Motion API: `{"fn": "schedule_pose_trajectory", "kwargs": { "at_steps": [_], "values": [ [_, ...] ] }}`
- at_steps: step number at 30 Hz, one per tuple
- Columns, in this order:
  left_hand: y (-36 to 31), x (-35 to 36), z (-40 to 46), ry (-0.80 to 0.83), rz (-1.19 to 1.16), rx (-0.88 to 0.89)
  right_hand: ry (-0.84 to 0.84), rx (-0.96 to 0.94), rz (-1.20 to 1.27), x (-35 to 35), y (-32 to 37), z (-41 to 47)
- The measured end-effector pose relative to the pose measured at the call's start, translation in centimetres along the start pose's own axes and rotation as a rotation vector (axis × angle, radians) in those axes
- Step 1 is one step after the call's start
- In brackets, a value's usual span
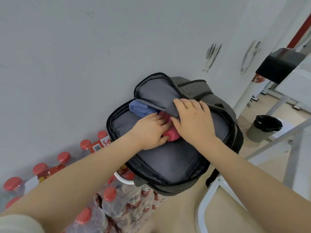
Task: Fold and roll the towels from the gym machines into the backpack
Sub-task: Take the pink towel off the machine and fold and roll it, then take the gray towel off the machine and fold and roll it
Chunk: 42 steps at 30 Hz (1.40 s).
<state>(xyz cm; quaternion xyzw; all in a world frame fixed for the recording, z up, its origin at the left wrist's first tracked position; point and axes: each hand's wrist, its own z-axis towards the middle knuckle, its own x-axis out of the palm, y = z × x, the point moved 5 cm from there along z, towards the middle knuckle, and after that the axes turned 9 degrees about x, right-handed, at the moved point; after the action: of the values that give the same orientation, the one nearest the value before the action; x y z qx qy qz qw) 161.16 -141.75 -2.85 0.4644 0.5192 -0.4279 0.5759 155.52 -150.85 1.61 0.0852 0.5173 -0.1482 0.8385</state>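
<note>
A grey backpack (168, 162) lies unzipped in the middle of the view, its lid folded back toward the wall. A rolled blue towel (141, 108) sits inside at the far left of the opening. Beside it, a rolled pink towel (171, 134) lies half inside the bag. My left hand (149, 130) grips the pink roll, fingers curled round it. My right hand (191, 120) holds the edge of the grey inner flap, thumb under it, just above the pink roll.
Packs of clear bottles with red caps (111, 194) stand on the floor at the lower left, against the white wall. White metal machine frames (207, 195) run along the right side. A black-lined bin (264, 128) stands at the right, a black pad (279, 64) above it.
</note>
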Motion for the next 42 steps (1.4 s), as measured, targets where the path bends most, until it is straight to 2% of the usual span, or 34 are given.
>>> {"fn": "schedule_pose_trajectory", "kwargs": {
  "at_steps": [2, 4, 9, 12, 15, 17, 19, 22, 24, 28, 32, 37, 42],
  "values": [
    [0.4, -1.1, -3.1, -0.174, 0.006, 0.051, 0.016, -0.023, -0.018, 0.8, 0.6, -0.8],
    [1.1, -1.5, -5.7, -0.258, 0.058, 0.024, 0.074, -0.03, -0.053, 1.9, 1.4, -1.7],
    [1.8, -1.1, -8.5, -0.229, 0.042, -0.123, 0.199, -0.048, -0.089, 3.6, 2.6, -2.9],
    [2.0, -1.0, -9.9, -0.226, -0.026, -0.241, 0.059, -0.096, -0.026, 1.4, 3.5, -2.4],
    [1.9, -1.4, -12.6, -0.269, -0.089, -0.414, -0.015, -0.285, 0.14, -1.0, 7.0, -2.4],
    [1.4, -1.6, -15.5, -0.302, -0.116, -0.553, 0.062, -0.412, 0.291, -1.7, 10.3, -2.9],
    [0.3, -1.6, -19.3, -0.35, -0.119, -0.714, 0.212, -0.535, 0.407, -1.5, 13.6, -3.9],
    [-2.7, -1.4, -25.7, -0.412, -0.14, -0.979, 0.473, -0.763, 0.47, -0.8, 18.7, -7.0],
    [-5.4, -1.1, -30.2, -0.441, -0.165, -1.157, 0.529, -0.907, 0.492, -1.3, 21.6, -10.0],
    [-12.8, -0.7, -38.4, -0.437, -0.144, -1.421, 0.566, -1.173, 0.524, -3.5, 26.7, -17.0],
    [-23.5, -0.8, -45.6, -0.527, -0.134, -1.701, 0.641, -1.409, 0.512, -6.9, 31.4, -26.5],
    [-42.0, -0.9, -53.1, -0.614, -0.111, -2.068, 0.711, -1.721, 0.527, -13.0, 33.6, -43.6],
    [-62.2, -1.9, -57.7, -0.603, -0.038, -2.386, 0.779, -1.998, 0.521, -19.6, 32.3, -61.6]
  ]
}}
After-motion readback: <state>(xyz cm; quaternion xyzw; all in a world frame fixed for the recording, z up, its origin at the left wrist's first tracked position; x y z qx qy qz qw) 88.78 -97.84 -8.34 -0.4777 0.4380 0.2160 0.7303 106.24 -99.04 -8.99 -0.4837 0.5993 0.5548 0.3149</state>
